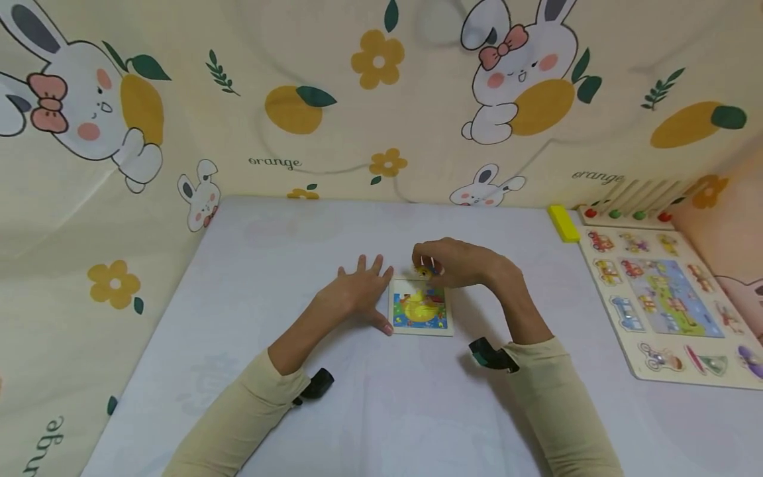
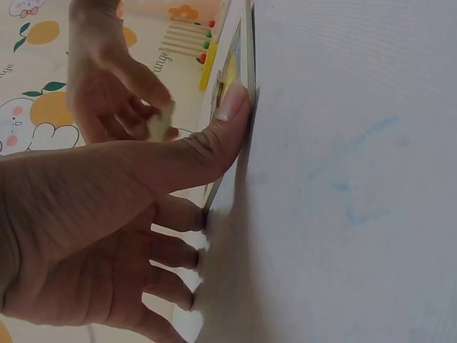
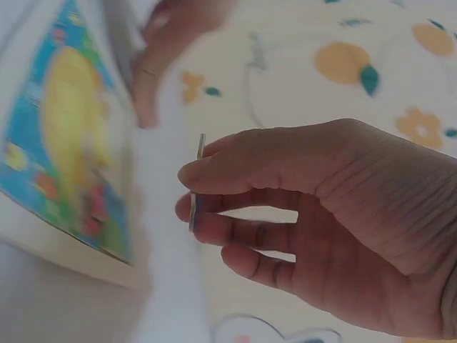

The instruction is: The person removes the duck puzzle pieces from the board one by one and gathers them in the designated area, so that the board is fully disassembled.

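A small framed jigsaw puzzle [image 1: 422, 332] lies flat on the table, its picture showing a yellow shape on blue. Beside its left edge my left hand [image 1: 356, 291] rests with fingers spread. In the left wrist view the left thumb [image 2: 232, 103] presses against the frame's side, and the other fingertips touch the table. Just above the far edge of the frame, my right hand [image 1: 461, 262] pinches a puzzle piece [image 1: 424, 271] between thumb and fingers. From the right wrist view, the thin piece [image 3: 192, 212] shows edge-on, with most of its face hidden by the fingers.
A larger wooden picture board [image 1: 608, 311] with several vehicle and toy shapes lies at the right of the table. Behind it are a yellow block [image 1: 563, 223] and a rack of wooden rods [image 1: 632, 211]. A patterned cloth [image 1: 334, 159] hangs along the back.
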`<state>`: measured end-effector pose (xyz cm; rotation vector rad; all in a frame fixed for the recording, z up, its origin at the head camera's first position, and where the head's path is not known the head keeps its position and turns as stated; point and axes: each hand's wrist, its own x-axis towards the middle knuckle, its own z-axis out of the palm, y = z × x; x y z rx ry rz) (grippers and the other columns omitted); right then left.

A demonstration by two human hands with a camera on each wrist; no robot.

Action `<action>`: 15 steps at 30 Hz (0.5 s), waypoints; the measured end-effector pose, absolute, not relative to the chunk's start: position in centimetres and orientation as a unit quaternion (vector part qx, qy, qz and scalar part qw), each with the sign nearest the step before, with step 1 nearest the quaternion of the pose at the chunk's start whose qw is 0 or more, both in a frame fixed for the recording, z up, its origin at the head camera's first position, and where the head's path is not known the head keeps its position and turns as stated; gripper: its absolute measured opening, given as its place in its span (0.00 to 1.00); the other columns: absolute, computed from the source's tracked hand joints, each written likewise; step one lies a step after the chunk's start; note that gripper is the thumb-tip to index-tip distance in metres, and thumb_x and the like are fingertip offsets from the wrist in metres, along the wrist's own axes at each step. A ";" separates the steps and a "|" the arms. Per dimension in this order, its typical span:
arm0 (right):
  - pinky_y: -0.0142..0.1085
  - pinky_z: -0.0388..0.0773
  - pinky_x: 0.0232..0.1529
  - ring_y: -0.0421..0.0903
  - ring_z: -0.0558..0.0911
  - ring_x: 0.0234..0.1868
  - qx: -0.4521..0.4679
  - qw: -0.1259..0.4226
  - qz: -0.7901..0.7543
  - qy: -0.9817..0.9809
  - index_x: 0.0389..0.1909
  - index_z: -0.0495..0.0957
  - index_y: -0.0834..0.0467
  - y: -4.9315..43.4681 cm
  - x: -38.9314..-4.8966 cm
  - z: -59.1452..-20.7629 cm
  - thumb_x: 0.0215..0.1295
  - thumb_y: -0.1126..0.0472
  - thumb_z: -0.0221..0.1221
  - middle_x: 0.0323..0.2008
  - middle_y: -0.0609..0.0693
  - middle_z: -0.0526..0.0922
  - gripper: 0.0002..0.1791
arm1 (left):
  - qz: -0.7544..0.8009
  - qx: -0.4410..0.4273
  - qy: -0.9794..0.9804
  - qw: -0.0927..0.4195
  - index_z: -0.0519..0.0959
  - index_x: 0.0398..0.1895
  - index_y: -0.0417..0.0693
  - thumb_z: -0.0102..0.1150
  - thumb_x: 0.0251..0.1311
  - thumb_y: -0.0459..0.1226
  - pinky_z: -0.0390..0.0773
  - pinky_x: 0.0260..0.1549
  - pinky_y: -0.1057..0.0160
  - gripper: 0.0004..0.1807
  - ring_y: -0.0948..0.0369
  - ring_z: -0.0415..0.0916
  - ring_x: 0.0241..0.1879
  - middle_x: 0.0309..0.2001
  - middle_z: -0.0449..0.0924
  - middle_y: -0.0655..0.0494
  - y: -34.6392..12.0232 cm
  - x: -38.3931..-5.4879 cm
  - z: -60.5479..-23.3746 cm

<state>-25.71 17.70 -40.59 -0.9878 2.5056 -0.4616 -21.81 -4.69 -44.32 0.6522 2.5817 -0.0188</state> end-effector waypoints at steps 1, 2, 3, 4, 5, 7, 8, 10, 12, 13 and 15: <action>0.42 0.80 0.47 0.49 0.80 0.42 -0.355 0.195 -0.172 0.898 0.51 0.80 0.59 18.2 -25.7 -40.3 0.65 0.69 0.65 0.41 0.52 0.85 0.15 | -0.005 0.237 0.942 0.239 0.49 0.86 0.50 0.75 0.49 0.66 0.61 0.73 0.28 0.68 0.37 0.40 0.85 0.87 0.39 0.42 -4.7 -21.8 -44.4; 0.45 0.81 0.49 0.49 0.82 0.44 -0.354 0.189 -0.179 0.898 0.51 0.80 0.59 18.7 -25.6 -40.0 0.65 0.70 0.64 0.43 0.53 0.86 0.14 | -0.004 0.236 0.942 0.239 0.49 0.86 0.50 0.75 0.49 0.66 0.61 0.73 0.28 0.68 0.37 0.40 0.85 0.87 0.40 0.42 -4.7 -21.7 -44.4; 0.46 0.82 0.51 0.50 0.82 0.45 -0.351 0.182 -0.184 0.900 0.51 0.81 0.59 19.2 -25.6 -39.7 0.66 0.70 0.64 0.44 0.53 0.87 0.14 | -0.004 0.235 0.942 0.240 0.49 0.86 0.50 0.75 0.49 0.65 0.61 0.73 0.28 0.67 0.37 0.40 0.85 0.87 0.40 0.42 -4.7 -21.7 -44.4; 0.48 0.83 0.52 0.50 0.82 0.47 -0.347 0.176 -0.189 0.902 0.52 0.81 0.59 19.7 -25.6 -39.4 0.67 0.70 0.63 0.46 0.54 0.87 0.14 | -0.002 0.235 0.942 0.240 0.49 0.86 0.50 0.76 0.49 0.65 0.61 0.73 0.28 0.67 0.37 0.40 0.85 0.87 0.40 0.42 -4.7 -21.7 -44.4; 0.50 0.83 0.53 0.50 0.83 0.48 -0.343 0.169 -0.193 0.904 0.52 0.82 0.59 20.2 -25.6 -39.2 0.67 0.71 0.62 0.47 0.54 0.87 0.14 | -0.003 0.235 0.942 0.240 0.49 0.86 0.50 0.76 0.50 0.65 0.61 0.73 0.27 0.67 0.37 0.40 0.85 0.87 0.40 0.42 -4.7 -21.7 -44.4; 0.52 0.83 0.55 0.50 0.83 0.49 -0.333 0.156 -0.199 0.908 0.52 0.82 0.59 21.3 -25.5 -38.6 0.68 0.71 0.62 0.49 0.53 0.88 0.14 | -0.003 0.235 0.942 0.238 0.49 0.86 0.50 0.76 0.50 0.65 0.61 0.73 0.28 0.67 0.37 0.40 0.85 0.87 0.40 0.42 -4.7 -21.6 -44.4; 0.52 0.82 0.56 0.50 0.83 0.49 -0.327 0.152 -0.200 0.911 0.52 0.82 0.59 21.8 -25.5 -38.4 0.69 0.71 0.62 0.49 0.53 0.88 0.14 | -0.003 0.235 0.943 0.237 0.49 0.86 0.50 0.76 0.50 0.64 0.60 0.73 0.28 0.67 0.37 0.40 0.85 0.87 0.40 0.42 -4.7 -21.7 -44.4; 0.52 0.82 0.56 0.51 0.84 0.49 -0.313 0.145 -0.203 0.917 0.53 0.82 0.59 22.8 -25.5 -37.9 0.68 0.71 0.63 0.49 0.54 0.87 0.14 | -0.001 0.235 0.943 0.237 0.48 0.86 0.50 0.76 0.50 0.64 0.60 0.74 0.28 0.67 0.37 0.40 0.85 0.87 0.39 0.42 -4.7 -21.7 -44.4; 0.52 0.82 0.56 0.51 0.84 0.49 -0.296 0.142 -0.198 0.924 0.53 0.82 0.60 23.7 -25.5 -37.6 0.68 0.72 0.64 0.50 0.55 0.87 0.15 | 0.001 0.235 0.943 0.237 0.48 0.86 0.50 0.76 0.50 0.64 0.60 0.74 0.28 0.67 0.37 0.40 0.85 0.87 0.39 0.42 -4.7 -21.8 -44.4; 0.52 0.82 0.55 0.52 0.84 0.49 -0.289 0.140 -0.192 0.927 0.53 0.81 0.60 24.2 -25.6 -37.5 0.67 0.72 0.64 0.50 0.55 0.87 0.15 | 0.002 0.236 0.942 0.237 0.49 0.86 0.49 0.76 0.49 0.64 0.60 0.74 0.28 0.67 0.36 0.40 0.85 0.87 0.40 0.42 -4.7 -21.8 -44.5; 0.52 0.83 0.54 0.53 0.84 0.49 -0.271 0.135 -0.181 0.936 0.54 0.81 0.62 25.1 -25.8 -37.5 0.66 0.73 0.65 0.50 0.57 0.87 0.16 | 0.004 0.235 0.942 0.239 0.49 0.86 0.49 0.76 0.49 0.64 0.60 0.74 0.28 0.68 0.36 0.40 0.85 0.86 0.39 0.42 -4.7 -21.9 -44.5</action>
